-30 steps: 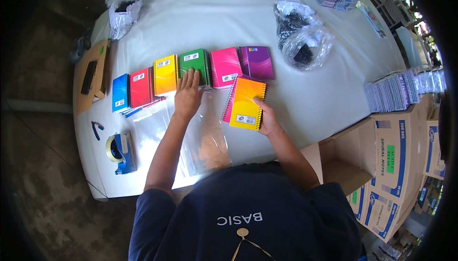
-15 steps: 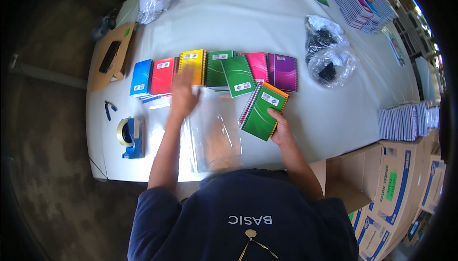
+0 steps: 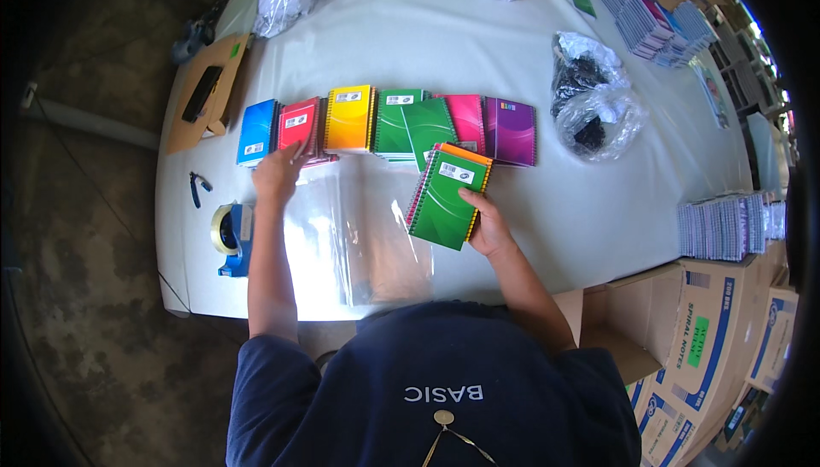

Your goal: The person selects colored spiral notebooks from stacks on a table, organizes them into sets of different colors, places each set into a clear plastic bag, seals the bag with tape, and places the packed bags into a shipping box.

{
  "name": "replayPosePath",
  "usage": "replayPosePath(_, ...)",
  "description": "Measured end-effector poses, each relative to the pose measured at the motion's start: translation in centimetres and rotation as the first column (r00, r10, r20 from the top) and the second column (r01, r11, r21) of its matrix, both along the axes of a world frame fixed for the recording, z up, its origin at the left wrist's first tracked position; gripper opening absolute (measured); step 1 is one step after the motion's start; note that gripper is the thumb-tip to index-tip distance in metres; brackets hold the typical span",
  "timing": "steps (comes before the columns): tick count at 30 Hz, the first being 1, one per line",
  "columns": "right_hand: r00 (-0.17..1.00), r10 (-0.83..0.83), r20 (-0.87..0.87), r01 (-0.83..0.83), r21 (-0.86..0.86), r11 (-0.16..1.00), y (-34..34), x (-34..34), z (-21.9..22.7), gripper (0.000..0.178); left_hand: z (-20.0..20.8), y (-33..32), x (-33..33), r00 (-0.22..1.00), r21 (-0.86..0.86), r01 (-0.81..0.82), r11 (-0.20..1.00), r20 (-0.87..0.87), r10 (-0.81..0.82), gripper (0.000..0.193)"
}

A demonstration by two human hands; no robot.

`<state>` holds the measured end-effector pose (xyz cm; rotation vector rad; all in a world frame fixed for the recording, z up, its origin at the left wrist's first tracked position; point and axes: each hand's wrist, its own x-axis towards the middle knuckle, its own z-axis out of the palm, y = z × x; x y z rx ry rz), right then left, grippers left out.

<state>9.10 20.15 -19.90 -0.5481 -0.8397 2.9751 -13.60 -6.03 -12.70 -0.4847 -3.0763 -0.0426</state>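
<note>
My right hand [image 3: 487, 219] grips a small stack of spiral notebooks, its thumb on the green notebook [image 3: 448, 206] on top; orange and pink covers stick out from under it. My left hand [image 3: 278, 176] reaches to the lower edge of the red notebook [image 3: 299, 121], fingers stretched over its cover. Beside that lie piles topped by a blue notebook [image 3: 256, 129], a yellow notebook [image 3: 348, 121], a green notebook [image 3: 395, 129], a pink notebook [image 3: 466, 117] and a purple notebook [image 3: 511, 134]. Another green notebook [image 3: 427, 121] lies askew across the green and pink piles.
Clear plastic sleeves [image 3: 376, 245] lie before me. At left are a blue tape dispenser [image 3: 237, 245], small cutters [image 3: 198, 187] and a cardboard piece [image 3: 192, 117]. Plastic bags [image 3: 598, 108] and notebook stacks [image 3: 722, 228] sit to the right, above cardboard boxes [image 3: 705, 339].
My left hand has moved left from the yellow notebook to the red one. The stack in my right hand has shifted slightly left.
</note>
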Motion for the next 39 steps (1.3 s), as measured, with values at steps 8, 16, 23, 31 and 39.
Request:
replayPosePath(8, 0.994, 0.078, 0.071, -0.073, -0.073, 0.995, 0.4, 0.2, 0.4, 0.047, 3.6, 5.8, 4.8, 0.959, 0.457, 0.136, 0.879, -0.283, -0.001, 0.026)
replayPosePath(16, 0.996, 0.045, 0.072, -0.044, -0.015, 0.999, 1.4, 2.5, -0.4, 0.046, 2.8, 4.7, 1.3, 0.721, 0.541, 0.314, 0.780, -0.670, 0.174, 0.021)
replayPosePath(23, 0.998, 0.024, 0.060, -0.020, -0.058, 0.998, 1.1, 2.3, 0.0, 0.049, -2.8, -0.5, 1.5, 0.965, 0.154, 0.153, 0.976, -0.236, -0.114, 0.025)
replayPosePath(31, 0.949, 0.305, -0.082, -0.315, -0.321, 0.893, 0.4, 1.0, 2.4, 0.069, 1.8, 7.1, 9.6, 0.547, 0.860, 0.395, 0.323, 0.062, -0.835, 0.027)
replayPosePath(39, 0.963, 0.250, 0.101, -0.229, -0.181, 0.956, -0.3, 3.8, 0.0, 0.047, -1.7, 3.0, 0.5, 0.906, 0.331, 0.421, 0.844, -0.208, -0.370, 0.050)
